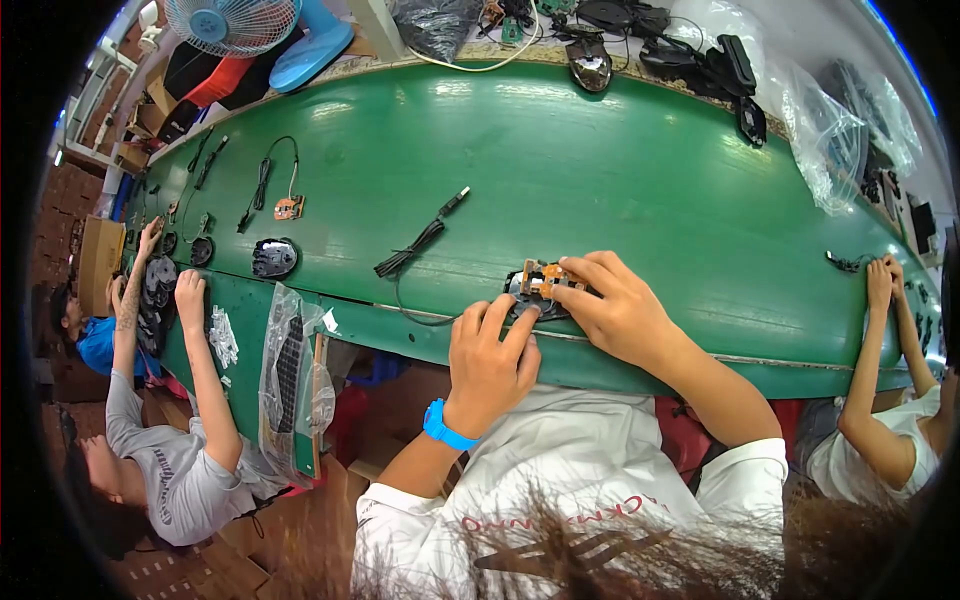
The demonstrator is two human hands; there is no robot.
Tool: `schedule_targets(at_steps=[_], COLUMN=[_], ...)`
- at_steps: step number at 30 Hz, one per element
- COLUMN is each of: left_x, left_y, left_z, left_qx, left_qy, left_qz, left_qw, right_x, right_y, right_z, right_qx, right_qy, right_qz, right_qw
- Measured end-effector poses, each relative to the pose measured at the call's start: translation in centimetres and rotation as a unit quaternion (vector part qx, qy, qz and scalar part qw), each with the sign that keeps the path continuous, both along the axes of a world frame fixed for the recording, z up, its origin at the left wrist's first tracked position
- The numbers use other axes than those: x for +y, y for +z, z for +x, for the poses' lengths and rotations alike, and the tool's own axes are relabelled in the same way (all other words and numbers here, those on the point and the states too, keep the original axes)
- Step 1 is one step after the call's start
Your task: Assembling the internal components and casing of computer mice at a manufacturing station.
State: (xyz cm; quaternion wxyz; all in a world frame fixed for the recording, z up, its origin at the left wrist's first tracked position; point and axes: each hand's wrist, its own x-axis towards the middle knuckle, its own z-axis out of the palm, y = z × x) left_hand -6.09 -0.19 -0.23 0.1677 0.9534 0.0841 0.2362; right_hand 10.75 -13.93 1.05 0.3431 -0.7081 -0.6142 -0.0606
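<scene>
Just in front of me, at the near edge of the green work surface, lies a black computer mouse base [520,308]. Over it is an orange-brown circuit board [538,274], gripped by the thumb and fingers of my right hand [622,308]. My left hand [490,352], with a blue watch on its wrist, holds the near left side of the mouse base with bent fingers. A black cable [412,247], bundled and ending in a USB plug, lies to the left and trails toward the base. My fingers partly cover the board and base.
Leftward lie a second circuit board [289,207] with cable and a mouse shell [274,257]. Co-workers sit on both sides, their hands over the green surface [600,170]. A dark mouse [589,66] and plastic bags [815,135] line the far edge, beside a blue fan [232,25].
</scene>
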Motion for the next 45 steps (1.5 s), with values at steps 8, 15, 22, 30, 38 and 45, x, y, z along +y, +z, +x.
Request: schedule_targets(at_steps=[8,15,22,30,38,45], left_x=[0.0,0.0,0.2,1.1,1.0,0.9], left_y=[-0.4,-0.3,0.0,-0.8,-0.9,-0.6], left_z=[0.0,-0.1,-0.1,-1.3,-1.2,-1.2], left_qx=[-0.007,-0.005,-0.002,-0.081,-0.073,-0.06], left_qy=[0.001,-0.005,-0.024,-0.041,-0.037,-0.039], left_qz=[-0.004,-0.016,-0.023,-0.138,-0.14,-0.131], left_qw=[1.0,1.0,0.999,0.986,0.987,0.989], right_x=[0.0,0.4,0.4,0.1,-0.6,-0.8], right_y=[0.0,1.3,1.9,1.6,1.6,1.0], right_z=[1.6,2.1,2.6,1.6,1.1,1.0], right_qx=[-0.067,-0.084,-0.092,-0.141,-0.144,-0.138], right_qy=[0.096,0.137,0.147,0.128,0.115,0.109], right_qz=[-0.047,-0.111,-0.163,-0.171,-0.186,-0.18], right_qw=[0.992,0.981,0.971,0.967,0.965,0.968])
